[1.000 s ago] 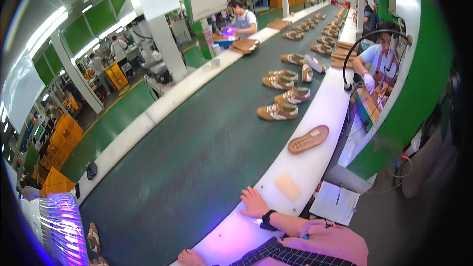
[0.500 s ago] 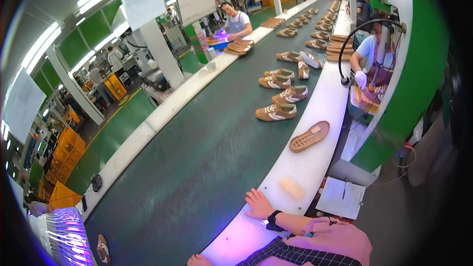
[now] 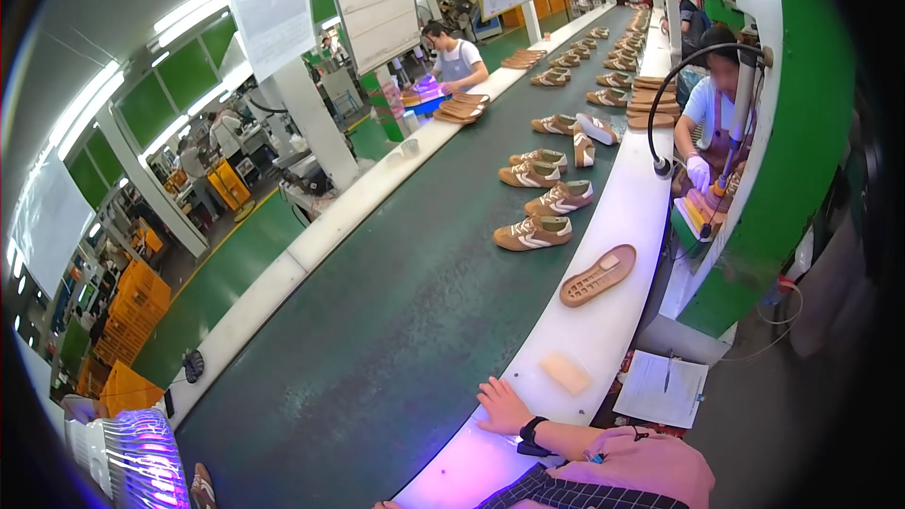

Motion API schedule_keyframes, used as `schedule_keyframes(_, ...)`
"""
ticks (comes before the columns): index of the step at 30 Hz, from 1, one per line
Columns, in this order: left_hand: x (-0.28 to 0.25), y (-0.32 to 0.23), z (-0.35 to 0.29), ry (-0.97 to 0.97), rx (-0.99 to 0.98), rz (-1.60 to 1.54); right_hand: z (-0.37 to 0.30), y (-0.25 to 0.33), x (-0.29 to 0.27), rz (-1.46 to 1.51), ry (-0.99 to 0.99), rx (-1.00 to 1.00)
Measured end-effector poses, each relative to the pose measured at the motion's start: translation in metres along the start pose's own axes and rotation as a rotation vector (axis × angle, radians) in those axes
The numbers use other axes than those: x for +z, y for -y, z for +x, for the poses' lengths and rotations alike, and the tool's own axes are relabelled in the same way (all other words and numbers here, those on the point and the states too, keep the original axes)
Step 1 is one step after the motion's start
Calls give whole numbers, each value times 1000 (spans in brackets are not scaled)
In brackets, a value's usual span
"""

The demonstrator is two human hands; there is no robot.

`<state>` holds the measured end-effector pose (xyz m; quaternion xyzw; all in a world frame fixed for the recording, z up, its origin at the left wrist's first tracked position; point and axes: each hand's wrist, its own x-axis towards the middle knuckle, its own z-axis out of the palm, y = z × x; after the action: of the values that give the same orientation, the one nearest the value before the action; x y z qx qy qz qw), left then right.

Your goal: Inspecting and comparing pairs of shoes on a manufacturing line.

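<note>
My right hand lies flat, palm down, fingers spread, on the white ledge beside the green conveyor belt. It holds nothing. A black watch sits on that wrist. My left hand is at the bottom edge of the view; I cannot tell its state. A pale yellow sponge lies on the ledge near my right hand. Farther along the ledge lies 1 tan shoe sole. Tan sneakers stand on the belt.

The conveyor belt looks matt, rubbery green. Its white worktop edge is smooth and glossy. The sole looks like ridged tan rubber.
</note>
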<state>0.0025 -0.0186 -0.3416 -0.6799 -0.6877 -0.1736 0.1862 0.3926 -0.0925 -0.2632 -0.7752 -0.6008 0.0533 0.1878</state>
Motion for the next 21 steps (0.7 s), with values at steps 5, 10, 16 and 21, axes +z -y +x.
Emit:
schedule_keyframes(5, 7, -3, 2, -47, -13, -8, 5, -5, -2, 16, 25, 10)
schedule_keyframes(10, 1, -6, 5, -60, 9, -13, 7, -6, 2, 33, -6, 8)
schedule_keyframes(16, -14, -12, 8, -47, 24, 4, 6, -6, 1, 19, 4, 4)
schedule_keyframes(21, -8, -11, 6, -120, 21, 73, 7, -4, -3, 14, 9, 0)
